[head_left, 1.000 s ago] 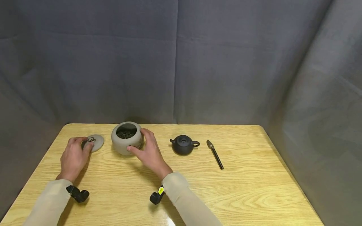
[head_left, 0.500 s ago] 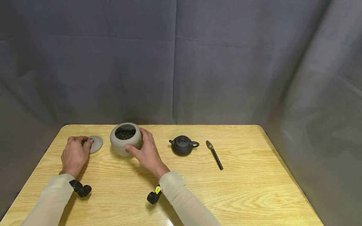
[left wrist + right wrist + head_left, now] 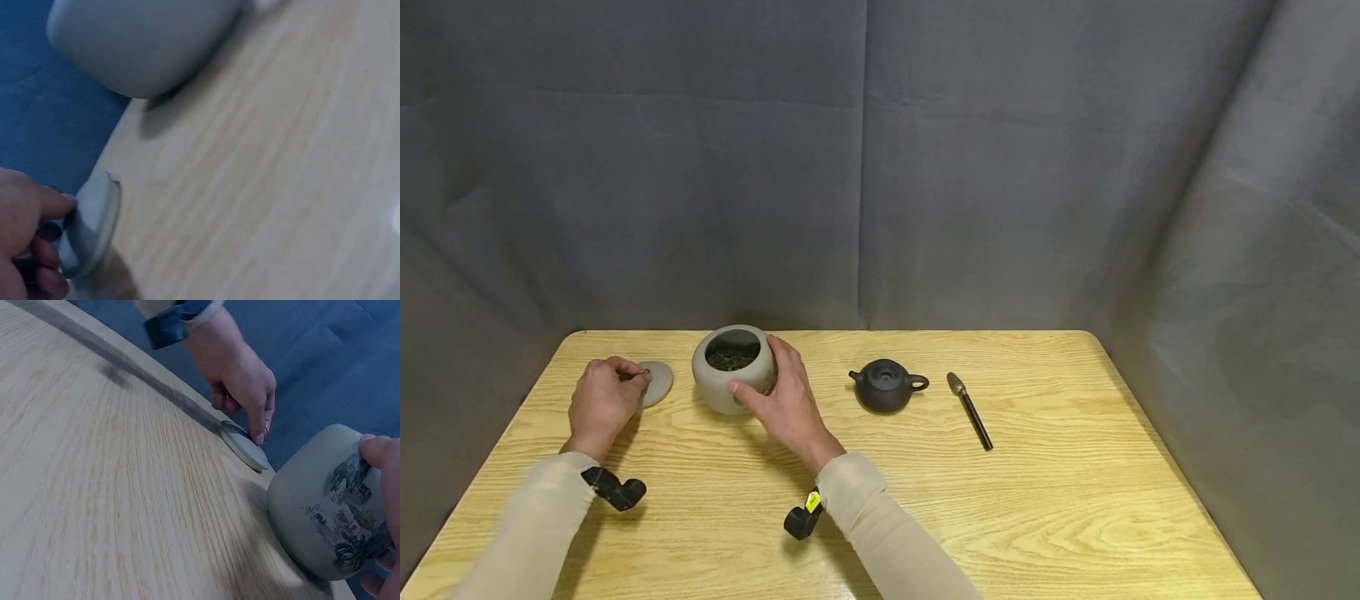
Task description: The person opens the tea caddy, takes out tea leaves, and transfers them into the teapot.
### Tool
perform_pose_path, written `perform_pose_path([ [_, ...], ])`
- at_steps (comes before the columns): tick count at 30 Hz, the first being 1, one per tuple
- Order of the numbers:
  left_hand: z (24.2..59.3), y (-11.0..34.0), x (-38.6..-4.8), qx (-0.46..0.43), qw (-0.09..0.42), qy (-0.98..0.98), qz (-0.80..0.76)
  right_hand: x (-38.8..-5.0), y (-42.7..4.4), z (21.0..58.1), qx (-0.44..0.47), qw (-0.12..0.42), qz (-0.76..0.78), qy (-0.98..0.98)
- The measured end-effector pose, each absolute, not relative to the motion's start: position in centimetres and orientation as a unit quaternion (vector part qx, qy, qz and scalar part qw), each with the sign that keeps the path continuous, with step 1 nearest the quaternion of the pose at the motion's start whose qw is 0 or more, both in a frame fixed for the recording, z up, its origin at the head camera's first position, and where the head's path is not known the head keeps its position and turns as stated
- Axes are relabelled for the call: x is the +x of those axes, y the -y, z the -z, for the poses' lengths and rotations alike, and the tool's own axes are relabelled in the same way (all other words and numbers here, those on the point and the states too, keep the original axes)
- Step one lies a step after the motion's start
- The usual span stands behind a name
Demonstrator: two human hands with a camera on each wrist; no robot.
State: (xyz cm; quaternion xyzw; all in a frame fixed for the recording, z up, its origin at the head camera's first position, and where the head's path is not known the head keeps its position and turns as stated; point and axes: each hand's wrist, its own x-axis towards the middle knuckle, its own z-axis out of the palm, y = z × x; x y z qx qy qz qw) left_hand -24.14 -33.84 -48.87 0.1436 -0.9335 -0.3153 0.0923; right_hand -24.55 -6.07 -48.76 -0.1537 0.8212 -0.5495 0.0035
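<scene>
My left hand [image 3: 604,402] pinches the small ring on top of a round grey lid [image 3: 657,383] at the table's left. In the left wrist view the lid [image 3: 94,225] is seen edge-on beside my fingertips; whether it touches the table I cannot tell. A round grey jar [image 3: 718,390], its mouth uncovered, stands to the right of the lid. Dark dried leaves [image 3: 730,358] lie inside it. My right hand [image 3: 793,408] grips the jar's right side, thumb at the front. A painted landscape on the jar [image 3: 312,500] shows in the right wrist view.
A dark teapot [image 3: 883,387] stands right of the jar, spout toward the left. Beyond it a scoop with a black handle [image 3: 973,417] lies on the wooden table [image 3: 1075,483]. Grey cloth [image 3: 1000,167] hangs behind and at the sides.
The left fingers have drawn together on the lid's ring, which showed uncovered a second ago. The right hand keeps its grip on the jar. Teapot and scoop stay put.
</scene>
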Motion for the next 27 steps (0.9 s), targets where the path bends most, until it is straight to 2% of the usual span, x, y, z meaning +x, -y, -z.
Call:
perform_pose_path([
  [14,49.3,33.7,-24.0,0.152,0.182,0.927,0.290,-24.7,6.2,48.7,-0.141,0.028,0.567,-0.811],
  [21,47.1,33.2,-24.1,0.130,0.242,0.916,0.293,-24.6,6.3,48.7,-0.140,0.028,0.565,-0.813],
  [27,44.2,31.6,-24.6,0.105,0.268,0.910,0.298,-24.7,6.3,48.6,-0.140,0.026,0.565,-0.813],
])
